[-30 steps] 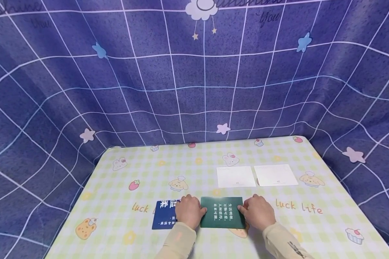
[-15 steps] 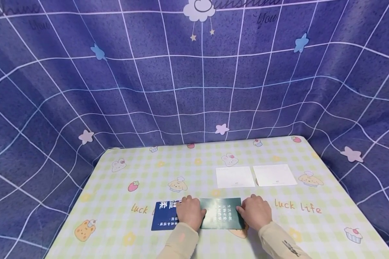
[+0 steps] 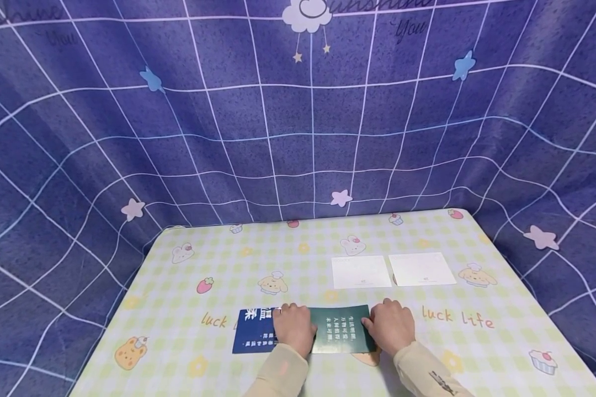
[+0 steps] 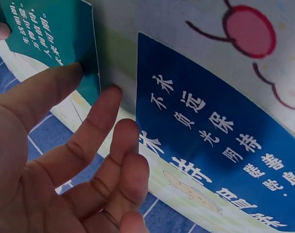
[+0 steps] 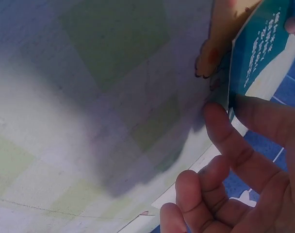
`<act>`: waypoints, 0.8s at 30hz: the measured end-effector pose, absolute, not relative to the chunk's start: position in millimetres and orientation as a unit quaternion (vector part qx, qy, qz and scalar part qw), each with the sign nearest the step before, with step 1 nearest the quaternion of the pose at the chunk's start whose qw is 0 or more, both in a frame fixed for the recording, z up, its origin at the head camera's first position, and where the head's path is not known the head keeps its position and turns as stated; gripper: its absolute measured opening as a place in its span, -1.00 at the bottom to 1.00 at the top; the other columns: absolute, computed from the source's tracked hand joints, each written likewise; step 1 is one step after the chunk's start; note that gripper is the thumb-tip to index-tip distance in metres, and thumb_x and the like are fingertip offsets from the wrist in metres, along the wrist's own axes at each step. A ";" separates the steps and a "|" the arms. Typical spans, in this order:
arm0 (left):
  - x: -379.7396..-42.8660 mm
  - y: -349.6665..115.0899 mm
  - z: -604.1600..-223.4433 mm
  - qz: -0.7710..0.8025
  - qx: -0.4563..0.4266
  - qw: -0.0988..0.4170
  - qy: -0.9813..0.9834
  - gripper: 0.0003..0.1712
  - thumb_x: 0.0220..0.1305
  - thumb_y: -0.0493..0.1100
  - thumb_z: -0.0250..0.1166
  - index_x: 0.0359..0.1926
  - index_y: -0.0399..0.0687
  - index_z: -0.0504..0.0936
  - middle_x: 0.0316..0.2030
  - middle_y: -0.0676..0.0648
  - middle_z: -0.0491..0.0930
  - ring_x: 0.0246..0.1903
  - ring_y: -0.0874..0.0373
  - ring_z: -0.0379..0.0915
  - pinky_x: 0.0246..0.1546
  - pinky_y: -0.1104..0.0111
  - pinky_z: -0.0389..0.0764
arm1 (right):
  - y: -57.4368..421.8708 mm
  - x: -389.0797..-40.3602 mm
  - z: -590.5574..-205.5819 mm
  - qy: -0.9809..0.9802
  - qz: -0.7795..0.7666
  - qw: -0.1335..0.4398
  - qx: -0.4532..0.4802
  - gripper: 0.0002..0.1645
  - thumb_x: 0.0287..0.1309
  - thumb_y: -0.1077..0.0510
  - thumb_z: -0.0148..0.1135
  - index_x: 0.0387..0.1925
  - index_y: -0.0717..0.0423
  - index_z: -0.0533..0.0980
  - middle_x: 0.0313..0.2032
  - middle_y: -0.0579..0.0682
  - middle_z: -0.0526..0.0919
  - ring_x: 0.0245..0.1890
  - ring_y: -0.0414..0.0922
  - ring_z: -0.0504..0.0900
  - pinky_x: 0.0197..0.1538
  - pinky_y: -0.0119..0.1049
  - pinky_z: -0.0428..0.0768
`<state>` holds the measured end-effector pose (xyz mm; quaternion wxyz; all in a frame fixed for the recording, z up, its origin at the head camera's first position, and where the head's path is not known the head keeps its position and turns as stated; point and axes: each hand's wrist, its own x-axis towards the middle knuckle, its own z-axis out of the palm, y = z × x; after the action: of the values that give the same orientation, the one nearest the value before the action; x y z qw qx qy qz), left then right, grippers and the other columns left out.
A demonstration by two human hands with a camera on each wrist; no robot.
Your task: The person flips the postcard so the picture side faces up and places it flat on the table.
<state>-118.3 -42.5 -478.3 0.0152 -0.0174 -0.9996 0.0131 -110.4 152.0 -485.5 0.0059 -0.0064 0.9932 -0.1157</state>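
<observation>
Low in the middle of the head view lies a green card (image 3: 335,329) with white printed characters. My left hand (image 3: 295,328) holds its left edge; the left wrist view puts the thumb (image 4: 65,80) on the printed face and the index finger by the edge. At the opposite edge my right hand (image 3: 391,326) pinches the card between thumb (image 5: 264,114) and index finger (image 5: 225,126). The card is slightly bowed between the hands. Just left of my left hand, a dark blue card (image 3: 252,333) with white characters lies on the table, its right part hidden by that hand.
Two white cards, a left one (image 3: 361,272) and a right one (image 3: 422,269), lie side by side further back on the table. A checked tablecloth (image 3: 179,309) with cartoon prints covers the table. Behind and at both sides hangs a blue gridded curtain (image 3: 288,110).
My left hand has shifted slightly right and my right hand slightly left, so the hands are closer together. The green card, flat one second ago, now bows a little.
</observation>
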 end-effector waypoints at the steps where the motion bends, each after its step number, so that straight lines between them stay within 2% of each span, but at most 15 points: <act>1: -117.9 -42.3 -478.8 0.016 -0.017 0.017 -1.000 -0.58 0.00 0.10 0.56 -0.31 -0.15 0.75 -0.39 -0.13 0.65 -0.28 -0.02 0.55 -0.07 0.10 0.51 | 151.5 -110.2 -486.1 0.993 -0.114 0.001 -0.007 -0.57 0.12 -0.06 0.48 -0.71 0.00 0.53 -0.59 -0.05 0.40 -0.49 -0.04 0.44 -0.35 -0.04 0.46; 15: -118.6 -41.9 -481.2 0.021 -0.019 0.016 -0.999 -0.56 -0.03 0.10 0.59 -0.28 -0.11 0.71 -0.35 -0.12 0.65 -0.21 -0.02 0.55 0.01 0.09 0.50 | 148.1 -111.3 -490.4 0.994 -0.111 0.011 0.004 -0.59 0.08 -0.05 0.51 -0.70 -0.04 0.53 -0.57 -0.06 0.40 -0.49 -0.08 0.40 -0.31 -0.08 0.41; 24: -117.0 -44.6 -481.4 0.001 -0.028 0.021 -0.999 -0.62 0.02 0.05 0.55 -0.31 -0.14 0.70 -0.38 -0.14 0.66 -0.27 -0.03 0.56 -0.07 0.09 0.51 | 150.2 -111.4 -489.8 0.993 -0.116 0.009 -0.007 -0.61 0.07 -0.02 0.52 -0.70 -0.05 0.52 -0.55 -0.07 0.40 -0.48 -0.08 0.40 -0.30 -0.07 0.42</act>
<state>-117.0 -44.6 -481.4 0.0209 -0.0280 -0.9994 0.0011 -111.4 150.2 -489.8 0.0090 -0.0067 0.9932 -0.1162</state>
